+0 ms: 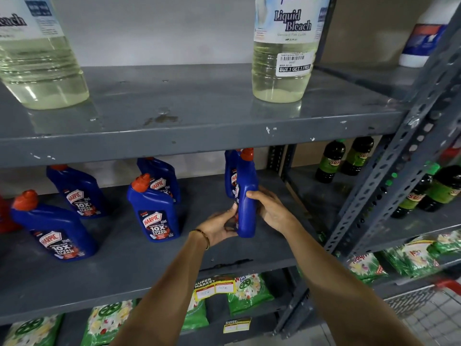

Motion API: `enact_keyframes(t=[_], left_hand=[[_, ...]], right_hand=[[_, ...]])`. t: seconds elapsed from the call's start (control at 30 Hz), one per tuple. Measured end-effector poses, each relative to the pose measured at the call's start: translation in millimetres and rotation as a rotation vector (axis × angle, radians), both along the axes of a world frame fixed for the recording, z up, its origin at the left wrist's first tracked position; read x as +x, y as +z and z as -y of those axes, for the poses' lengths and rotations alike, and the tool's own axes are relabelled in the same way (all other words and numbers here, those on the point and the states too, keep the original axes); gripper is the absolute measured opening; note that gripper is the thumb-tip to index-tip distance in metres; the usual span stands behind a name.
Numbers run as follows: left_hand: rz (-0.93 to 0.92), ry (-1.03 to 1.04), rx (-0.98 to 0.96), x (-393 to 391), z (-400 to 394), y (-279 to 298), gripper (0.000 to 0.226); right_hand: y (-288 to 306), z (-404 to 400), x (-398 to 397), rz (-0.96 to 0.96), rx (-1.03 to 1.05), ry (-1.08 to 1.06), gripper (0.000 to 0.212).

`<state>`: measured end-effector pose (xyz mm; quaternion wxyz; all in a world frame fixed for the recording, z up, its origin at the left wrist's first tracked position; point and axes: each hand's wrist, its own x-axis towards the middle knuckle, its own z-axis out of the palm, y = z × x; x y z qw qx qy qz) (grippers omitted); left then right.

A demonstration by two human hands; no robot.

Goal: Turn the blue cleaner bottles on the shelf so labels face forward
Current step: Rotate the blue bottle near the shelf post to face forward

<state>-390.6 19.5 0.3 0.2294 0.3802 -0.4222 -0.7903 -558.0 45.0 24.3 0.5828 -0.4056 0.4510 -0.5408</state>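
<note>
My left hand [219, 227] and right hand [270, 208] grip one sideways Harpic bottle [247, 196] (label unturned); four Harpic bottles [156, 218] already face forward.

both hands, left hand [219, 227] and right hand [270, 208], are gripping a blue cleaner bottle [246, 196] standing side-on on the grey shelf [149, 265].

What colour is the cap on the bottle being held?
Orange-red, on the blue bottle gripped by both hands; the head view shows it just under the upper shelf edge.
</note>
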Motion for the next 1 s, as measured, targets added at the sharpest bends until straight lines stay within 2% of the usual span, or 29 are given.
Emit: enact_keyframes(t=[0.07,0.17,0.23,0.33,0.43,0.5,0.7,0.9,1.0], left_hand=[[0.040,0.040,-0.027,-3.8,-0.3,0.3,0.039],[0.116,0.079,-0.079,-12.9,-1.5,-3.2,0.049],[0.165,0.147,-0.108,-17.4,-0.7,-4.9,0.055],[0.312,0.219,-0.219,-22.6,5.2,-7.3,0.063],[0.524,0.269,-0.376,-28.2,8.7,-9.7,0.058],[0.584,0.288,-0.449,-33.4,9.0,-8.0,0.051],[0.632,0.338,-0.532,-39.7,8.3,-14.4,0.050],[0.597,0.343,-0.549,-37.6,5.3,-22.5,0.052],[0.572,0.357,-0.579,-37.8,1.5,-23.5,0.056]], right_hand=[[5.4,0.4,-4.1,-0.013,0.001,-0.033,0.032],[9.8,-0.8,-11.1,-0.082,-0.008,-0.074,0.043],[10.9,-1.7,-19.4,-0.132,-0.023,-0.077,0.040],[11.2,-2.7,-29.3,-0.238,-0.038,-0.077,0.046],[10.8,-1.0,-28.2,-0.288,-0.040,-0.105,0.051],[8.8,1.1,-28.2,-0.287,-0.047,-0.107,0.052],[2.4,4.5,-33.9,-0.254,-0.040,-0.088,0.056],[-7.4,3.4,-40.8,-0.207,0.028,-0.061,0.054],[-19.3,0.1,-45.4,-0.244,0.094,-0.010,0.050]])
